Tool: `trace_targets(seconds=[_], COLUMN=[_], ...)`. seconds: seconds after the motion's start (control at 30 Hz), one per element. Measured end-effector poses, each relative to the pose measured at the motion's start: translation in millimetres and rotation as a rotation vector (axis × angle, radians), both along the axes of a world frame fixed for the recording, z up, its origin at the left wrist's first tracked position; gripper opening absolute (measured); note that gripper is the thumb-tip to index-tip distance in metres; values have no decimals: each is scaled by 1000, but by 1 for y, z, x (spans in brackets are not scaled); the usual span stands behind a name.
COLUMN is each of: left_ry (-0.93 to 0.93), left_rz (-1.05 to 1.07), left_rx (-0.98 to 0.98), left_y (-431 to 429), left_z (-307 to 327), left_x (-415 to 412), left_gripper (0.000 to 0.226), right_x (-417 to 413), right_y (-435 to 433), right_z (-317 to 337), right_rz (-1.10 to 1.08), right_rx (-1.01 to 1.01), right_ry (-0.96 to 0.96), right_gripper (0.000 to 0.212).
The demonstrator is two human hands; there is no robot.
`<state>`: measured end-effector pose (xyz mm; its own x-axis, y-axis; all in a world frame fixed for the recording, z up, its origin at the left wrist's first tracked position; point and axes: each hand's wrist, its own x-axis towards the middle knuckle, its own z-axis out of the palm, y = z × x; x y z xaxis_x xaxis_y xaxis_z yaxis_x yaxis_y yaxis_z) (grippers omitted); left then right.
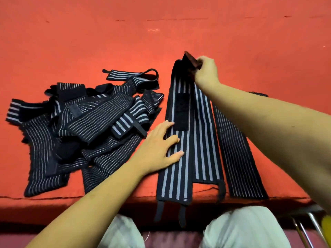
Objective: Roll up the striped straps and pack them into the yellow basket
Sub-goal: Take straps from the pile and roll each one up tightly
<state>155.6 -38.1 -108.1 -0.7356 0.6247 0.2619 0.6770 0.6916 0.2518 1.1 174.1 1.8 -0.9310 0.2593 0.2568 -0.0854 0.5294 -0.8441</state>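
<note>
Three black straps with grey stripes lie side by side on the red table in front of me. My left hand [157, 147] presses flat on the nearest strap [177, 167], just below its black hook-and-loop patch [181, 111]. My right hand [206, 70] pinches the far end of the middle strap [204, 140] and lifts it off the table, folded back. A third strap [238, 158] with thinner stripes lies to the right, partly under my right forearm. A loose heap of several more striped straps [86, 126] sits at the left. A yellow edge [326, 228] shows at the bottom right corner.
The red cloth-covered table [161, 33] stretches far back with bare room behind the straps. Its front edge runs just above my knees. Metal chair legs [308, 228] stand at the lower right beside the yellow thing.
</note>
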Motion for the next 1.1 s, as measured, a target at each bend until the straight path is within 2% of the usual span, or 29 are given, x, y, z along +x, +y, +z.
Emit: trace_targets(seconds=[0.1,0.2,0.3,0.4,0.53,0.7,0.8,0.87,1.0,1.1], left_ry=[-50,-71,-78,-116,-170,-199,-199,-196,-188,-195], left_rz=[59,158,237,248,214,206,202,195,193,199], left_rx=[38,168,170,171,221,241,253,258,249,242], left_y=[6,12,14,11,6,4,3,3,3,4], left_z=[-1,-2,-9,-11,-10,-9,-8,-9,-9,-7], left_x=[-4,-5,-6,-8,-13,-14,-14,-13,-14,-14], left_gripper=[47,41,46,53,50,47,43,41,43,47], right_x=[-16,-32,-42,-51,-59,-74,-78,-78,-72,-62], right_y=[-3,0,0,-2,-8,-12,-12,-11,-9,-16], right_z=[-14,-39,-58,-71,-83,-80,-75,-75,-74,-64], right_rz=[-8,8,17,7,-51,-105,-105,-90,-25,7], right_rx=[39,-27,-127,-145,-50,63,-38,-111,-129,-275], right_ry=[-38,-87,-158,-173,-186,-281,-320,-323,-344,-270], right_gripper=[27,19,25,29,15,23,31,27,16,14])
